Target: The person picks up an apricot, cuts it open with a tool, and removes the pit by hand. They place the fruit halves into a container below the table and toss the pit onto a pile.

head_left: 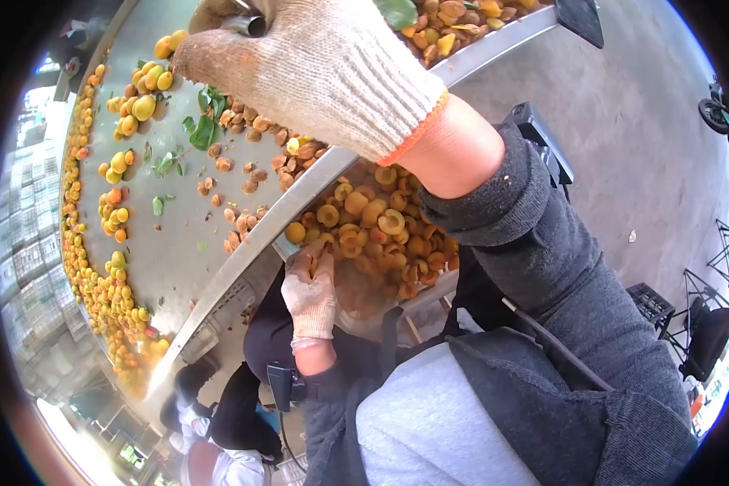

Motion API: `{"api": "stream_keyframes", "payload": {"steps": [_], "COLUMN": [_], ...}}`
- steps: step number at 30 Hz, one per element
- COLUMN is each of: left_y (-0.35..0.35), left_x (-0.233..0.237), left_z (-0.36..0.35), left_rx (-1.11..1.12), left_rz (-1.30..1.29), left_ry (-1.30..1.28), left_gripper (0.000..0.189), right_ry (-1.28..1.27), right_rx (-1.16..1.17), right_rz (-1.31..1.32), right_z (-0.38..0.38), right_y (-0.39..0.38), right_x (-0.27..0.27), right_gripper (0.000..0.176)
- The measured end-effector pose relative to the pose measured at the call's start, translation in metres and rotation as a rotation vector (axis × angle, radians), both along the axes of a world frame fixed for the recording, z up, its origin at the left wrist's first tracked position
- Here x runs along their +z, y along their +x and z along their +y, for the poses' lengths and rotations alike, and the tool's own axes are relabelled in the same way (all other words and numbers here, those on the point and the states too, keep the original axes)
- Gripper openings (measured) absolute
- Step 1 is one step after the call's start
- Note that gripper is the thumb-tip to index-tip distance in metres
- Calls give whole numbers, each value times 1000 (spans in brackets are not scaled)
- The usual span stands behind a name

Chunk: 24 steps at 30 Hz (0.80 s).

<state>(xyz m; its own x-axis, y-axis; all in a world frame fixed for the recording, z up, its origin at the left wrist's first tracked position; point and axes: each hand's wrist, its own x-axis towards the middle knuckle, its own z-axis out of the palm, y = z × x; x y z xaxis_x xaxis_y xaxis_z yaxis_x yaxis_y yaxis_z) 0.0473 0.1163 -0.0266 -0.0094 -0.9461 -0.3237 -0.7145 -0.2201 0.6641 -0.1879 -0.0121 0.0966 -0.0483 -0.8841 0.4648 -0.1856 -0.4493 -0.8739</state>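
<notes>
The gloved right hand [308, 77] is raised over the metal tabletop [174, 267], its grip closed round a metal tube [243, 24], wrist bare below the cuff. Lower down, the gloved left hand [309, 293] reaches forward to a crate [429, 295] of halved apricots [381, 231], fingertips bunched; I cannot tell whether they pinch one. Whole apricots [121, 293] and pits [260, 124] lie on the tabletop

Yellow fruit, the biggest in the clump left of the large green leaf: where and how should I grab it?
Probably pinch the yellow fruit across its rounded sides, coming from the green leaf side: bare metal table borders it there, while other fruit crowds its far side.
</notes>
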Motion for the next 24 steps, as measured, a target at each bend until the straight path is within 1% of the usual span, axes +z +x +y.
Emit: {"api": "stream_keyframes", "payload": {"steps": [1,2,3,4,5,6,7,8,9,10,11,12,13,15,16,18,19,20,22,23,24], "left_y": [5,9,11,12,14,19,25,28,20,26,42,36,31,14,13,10,-7,-9,-11,-20,-31], "left_x": [-11,-22,-33,-42,-51,-57,-59,-62,-53,-70,-104,-105,-104,-100,-97,-94,-70,-73,-79,-73,-69], "left_z": [2,3,0,-4,-8,-17,-27,-34,-41,-43,-41,-43,-40,-30,-32,-34,-34,-27,-15,-12,-7], "left_rx": [-19,-36,-42,142,328,325,172,13,26,13,-109,-233,-249,-272,-290,-194,-34,-29,-131,-174,-186], "left_rz": [-53,-107,-111,28,170,166,-80,-326,-346,-348,-531,-712,-716,-799,-803,-760,-594,-599,-763,-671,-672], "left_ry": [-25,-52,-59,-9,40,37,-52,-139,-3,-15,-108,-200,-209,65,60,192,386,382,120,58,60], "left_gripper": [25,26,26,28,30,30,33,37,40,40,41,43,43,45,45,50,46,46,41,37,37], "right_ry": [51,49,62,75,69,55,43,43,58,66,99,98,116,172,174,85,66,63,25,26,18], "right_rx": [33,24,79,135,133,-105,-344,-350,-322,-296,-278,-295,-272,-243,-261,-319,-340,-338,-364,-371,-379], "right_rz": [11,6,5,3,-2,26,54,49,27,7,17,12,-11,-32,-37,5,25,18,-3,-6,-9], "right_z": [16,17,15,14,8,-2,-6,-4,-1,0,3,4,5,4,3,2,3,3,4,4,4], "right_y": [-12,-21,-29,-35,-28,-11,-3,-5,-8,-12,-15,-18,-19,-22,-22,-25,-27,-28,-34,-37,-40], "right_x": [13,15,15,15,10,1,-2,-5,-4,-2,1,3,4,4,4,1,2,2,1,2,4], "right_gripper": [44,44,43,43,43,36,31,31,31,31,31,31,30,29,29,28,28,28,29,29,29]}}
